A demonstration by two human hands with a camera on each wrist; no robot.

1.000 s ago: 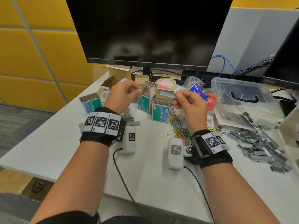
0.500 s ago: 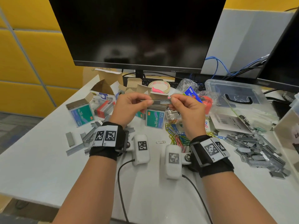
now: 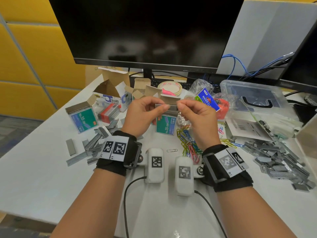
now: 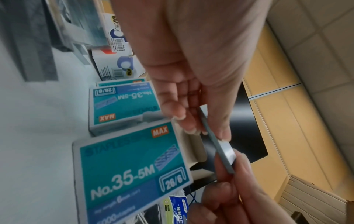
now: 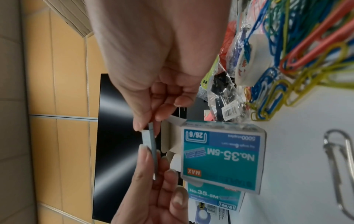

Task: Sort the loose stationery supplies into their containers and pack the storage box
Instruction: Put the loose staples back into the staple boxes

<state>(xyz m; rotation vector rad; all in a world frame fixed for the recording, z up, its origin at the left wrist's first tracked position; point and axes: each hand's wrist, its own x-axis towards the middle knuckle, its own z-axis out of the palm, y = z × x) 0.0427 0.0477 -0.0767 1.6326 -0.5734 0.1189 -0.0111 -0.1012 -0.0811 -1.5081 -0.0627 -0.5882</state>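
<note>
Since a second ago both hands have drawn closer together, and the strip of staples (image 3: 166, 107) is now gripped at both ends; earlier the right hand alone held it near the open box. The left hand (image 3: 142, 115) pinches the left end of the strip between thumb and fingertips; the right hand (image 3: 197, 117) pinches the right end the same way. The strip is held level in the air, above the desk (image 3: 42, 177) and just over the open teal staple box (image 3: 166, 125) standing toward the middle of the desk's far half, flap (image 3: 169, 99) raised.

A second teal staple box (image 3: 83, 118) stands open near the left edge. Loose staple strips (image 3: 89, 146) lie scattered in front of it, toward the left edge. A larger heap of staple strips (image 3: 277, 157) lies by the right edge. Coloured paper clips (image 3: 187, 143) are piled just right of the central box, and a single plain paper clip (image 3: 172, 150) lies in front of it. A bag of binder clips (image 3: 208, 100), a roll of tape (image 3: 169, 86) and an opened white carton (image 3: 111, 97) sit toward the far edge. A clear plastic storage box (image 3: 253, 98), lid on, sits at the far right corner, before the monitor (image 3: 145, 31).
</note>
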